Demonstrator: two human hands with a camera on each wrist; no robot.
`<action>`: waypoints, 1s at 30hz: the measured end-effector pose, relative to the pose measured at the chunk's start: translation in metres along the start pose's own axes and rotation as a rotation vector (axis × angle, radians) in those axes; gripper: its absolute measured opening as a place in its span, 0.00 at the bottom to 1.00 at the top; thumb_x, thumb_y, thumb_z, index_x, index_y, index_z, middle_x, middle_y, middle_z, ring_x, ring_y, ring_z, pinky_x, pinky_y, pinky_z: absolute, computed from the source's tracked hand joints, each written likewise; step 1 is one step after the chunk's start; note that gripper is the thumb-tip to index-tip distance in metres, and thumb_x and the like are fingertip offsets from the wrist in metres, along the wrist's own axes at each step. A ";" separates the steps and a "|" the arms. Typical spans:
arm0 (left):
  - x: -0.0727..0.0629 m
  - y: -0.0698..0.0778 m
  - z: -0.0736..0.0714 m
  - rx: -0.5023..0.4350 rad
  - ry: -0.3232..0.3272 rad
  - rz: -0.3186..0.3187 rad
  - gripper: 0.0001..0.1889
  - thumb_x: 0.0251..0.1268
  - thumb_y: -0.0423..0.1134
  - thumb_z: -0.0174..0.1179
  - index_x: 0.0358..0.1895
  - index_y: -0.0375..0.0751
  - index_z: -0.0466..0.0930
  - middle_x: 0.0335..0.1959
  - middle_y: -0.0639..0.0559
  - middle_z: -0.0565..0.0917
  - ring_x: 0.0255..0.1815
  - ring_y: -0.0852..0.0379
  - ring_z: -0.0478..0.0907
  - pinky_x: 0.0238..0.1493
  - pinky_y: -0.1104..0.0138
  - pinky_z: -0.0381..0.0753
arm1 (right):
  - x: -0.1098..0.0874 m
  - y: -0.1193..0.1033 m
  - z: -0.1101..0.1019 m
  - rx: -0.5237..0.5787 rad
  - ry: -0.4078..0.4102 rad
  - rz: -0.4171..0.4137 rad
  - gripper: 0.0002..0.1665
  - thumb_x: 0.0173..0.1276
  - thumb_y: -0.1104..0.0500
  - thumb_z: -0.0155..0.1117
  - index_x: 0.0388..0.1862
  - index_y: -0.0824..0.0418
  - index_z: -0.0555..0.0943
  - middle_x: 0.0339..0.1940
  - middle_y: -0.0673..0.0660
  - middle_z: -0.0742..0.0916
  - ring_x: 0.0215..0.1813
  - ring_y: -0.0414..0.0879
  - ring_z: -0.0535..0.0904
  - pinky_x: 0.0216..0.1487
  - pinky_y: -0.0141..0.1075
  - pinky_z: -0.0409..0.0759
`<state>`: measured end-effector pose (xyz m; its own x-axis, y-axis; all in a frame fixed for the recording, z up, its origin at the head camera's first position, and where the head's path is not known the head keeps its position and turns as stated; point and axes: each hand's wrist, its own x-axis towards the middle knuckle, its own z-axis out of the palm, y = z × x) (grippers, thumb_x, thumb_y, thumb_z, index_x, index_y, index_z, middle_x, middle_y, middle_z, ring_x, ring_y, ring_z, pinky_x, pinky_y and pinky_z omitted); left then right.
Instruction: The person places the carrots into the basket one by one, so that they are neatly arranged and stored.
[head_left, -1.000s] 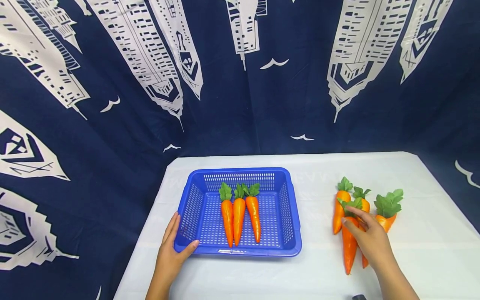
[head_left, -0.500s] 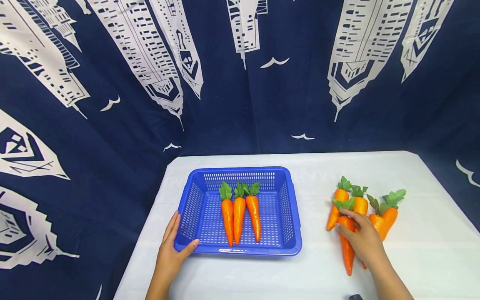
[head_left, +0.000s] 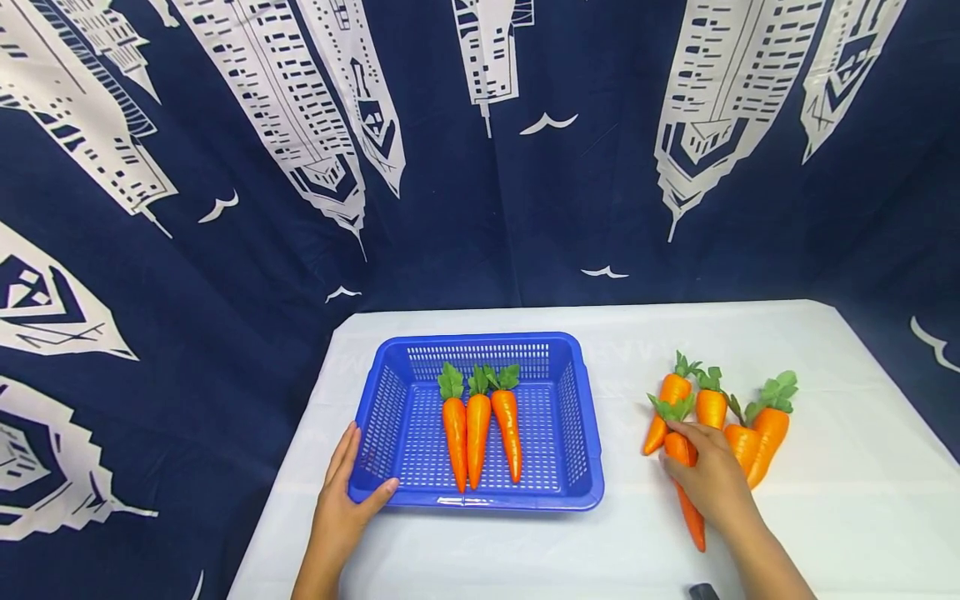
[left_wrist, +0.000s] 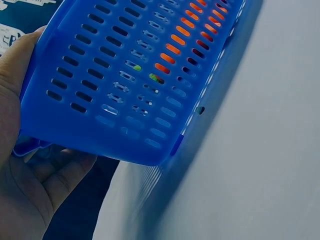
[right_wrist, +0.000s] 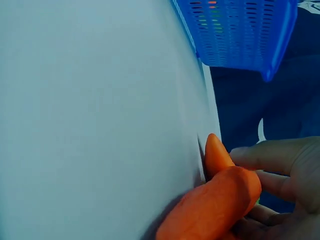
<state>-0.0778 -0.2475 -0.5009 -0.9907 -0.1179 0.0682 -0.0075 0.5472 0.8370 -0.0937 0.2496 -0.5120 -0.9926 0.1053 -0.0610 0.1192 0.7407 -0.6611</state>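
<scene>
My left hand (head_left: 339, 508) holds the near left corner of a blue plastic basket (head_left: 525, 503), fingers along its left side and thumb at the front rim. Three orange carrots (head_left: 477, 442) with green tops lie side by side inside. At the right, my right hand (head_left: 712, 479) pinches a carrot (head_left: 692, 518) near its leafy top, thumb on its left side. In the right wrist view, that carrot (right_wrist: 212, 207) lies close over the white cloth, and the tip of another carrot (right_wrist: 215, 152) shows behind it.
Several other carrots surround the right hand: one at the left (head_left: 672, 392), one behind (head_left: 711, 408) and a pair to the right (head_left: 772, 433). A small dark object (head_left: 703, 592) shows at the front edge. A navy cloth (head_left: 510, 208) with white buildings hangs behind the white-covered table (head_left: 622, 550).
My right hand has moved left with the carrot in its fingers, and the carrots around it have shifted and spread apart. The left hand and basket stay in place.
</scene>
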 end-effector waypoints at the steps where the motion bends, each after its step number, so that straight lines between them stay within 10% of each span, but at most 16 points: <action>1: 0.000 0.000 0.000 0.000 0.000 0.002 0.51 0.57 0.48 0.75 0.81 0.55 0.53 0.84 0.62 0.50 0.85 0.46 0.45 0.79 0.37 0.49 | 0.000 0.000 0.001 -0.007 -0.001 0.000 0.35 0.68 0.57 0.67 0.72 0.66 0.71 0.68 0.74 0.69 0.67 0.76 0.67 0.66 0.71 0.64; 16: 0.000 0.001 -0.001 0.004 -0.001 -0.002 0.51 0.57 0.48 0.75 0.81 0.55 0.53 0.84 0.62 0.49 0.85 0.45 0.45 0.79 0.35 0.49 | 0.003 0.000 0.001 0.043 0.079 -0.001 0.30 0.68 0.59 0.67 0.69 0.63 0.75 0.66 0.76 0.74 0.65 0.71 0.74 0.62 0.62 0.75; 25: 0.000 0.000 -0.001 0.013 0.001 -0.008 0.51 0.57 0.49 0.75 0.81 0.55 0.53 0.84 0.62 0.49 0.85 0.45 0.45 0.79 0.36 0.49 | 0.007 -0.008 -0.006 0.144 0.121 -0.010 0.28 0.72 0.52 0.67 0.68 0.59 0.76 0.71 0.73 0.71 0.65 0.71 0.75 0.54 0.30 0.83; 30: 0.000 0.000 0.000 0.025 0.001 -0.020 0.52 0.56 0.50 0.75 0.82 0.56 0.52 0.84 0.63 0.49 0.85 0.46 0.45 0.79 0.36 0.49 | 0.011 -0.016 -0.009 0.149 0.140 -0.026 0.27 0.73 0.55 0.64 0.68 0.60 0.76 0.68 0.72 0.72 0.64 0.70 0.73 0.60 0.42 0.83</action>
<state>-0.0782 -0.2478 -0.5007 -0.9901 -0.1302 0.0518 -0.0312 0.5653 0.8243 -0.1061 0.2449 -0.4951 -0.9810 0.1858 0.0553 0.0779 0.6390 -0.7653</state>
